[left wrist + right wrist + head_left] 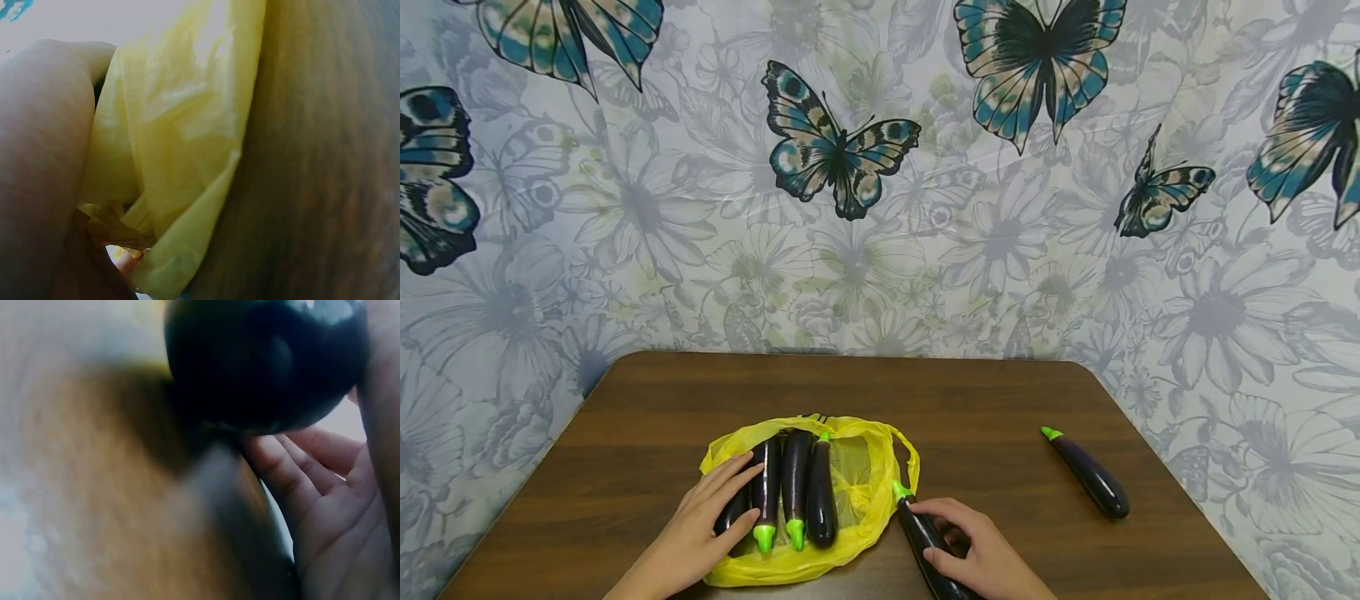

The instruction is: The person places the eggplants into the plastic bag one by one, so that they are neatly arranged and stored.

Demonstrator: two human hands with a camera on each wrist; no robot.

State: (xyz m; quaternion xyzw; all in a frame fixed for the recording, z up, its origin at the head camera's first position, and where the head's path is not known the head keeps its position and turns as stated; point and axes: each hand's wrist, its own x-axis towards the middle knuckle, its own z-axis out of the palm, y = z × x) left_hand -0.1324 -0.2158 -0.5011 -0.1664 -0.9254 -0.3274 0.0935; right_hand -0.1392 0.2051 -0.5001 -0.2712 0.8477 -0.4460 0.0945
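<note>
A yellow plastic bag (865, 542) lies spread with its mouth up, and several dark eggplants (796, 479) are side by side inside it. My left hand (700, 517) rests over the bag's left side, its fairly straight fingers on the leftmost eggplants. In the left wrist view, yellow plastic (181, 125) shows beside the hand. My right hand (977, 546) grips another eggplant (921, 533) between thumb and fingers, just right of the bag; its green stem end reaches the bag's rim. In the right wrist view, the held eggplant's rounded end (269, 362) hides some of the fingers.
A single eggplant (1090, 475) lies on the right part of the brown wooden table (985, 400), its green end pointing to the back left. Behind the table rises a wall covering (865, 275) printed with butterflies and flowers.
</note>
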